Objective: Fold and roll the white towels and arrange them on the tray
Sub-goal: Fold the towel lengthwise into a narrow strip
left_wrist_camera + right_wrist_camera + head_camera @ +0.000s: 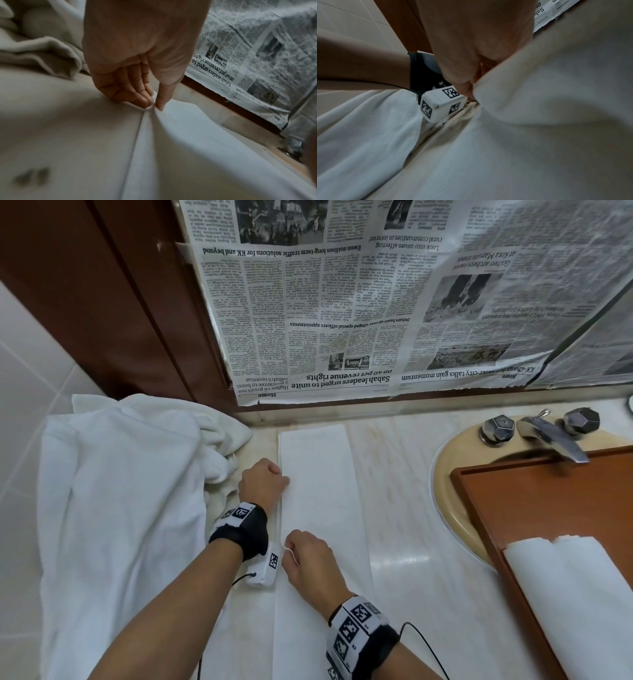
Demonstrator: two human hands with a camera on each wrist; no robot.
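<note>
Both hands pinch the long towel's left edge

Across the upper frame hangs newspaper (342,302); heaped towels (120,508) fill the left, a wooden tray (534,501) with one folded towel (575,594) the lower right, partly over the sink (452,467). At centre lies the long towel (322,491) on the counter (411,508). Left hand (263,481) and right hand (306,559) each pinch its left edge with closed fingers.

A long white towel (322,508) lies flat on the counter, folded into a narrow strip running twelve to six. At nine o'clock from it, a loose heap of white towels (120,508) sits crumpled. Over at four o'clock, the wooden tray (534,501) carries one folded towel (575,594) at its near end.
</note>
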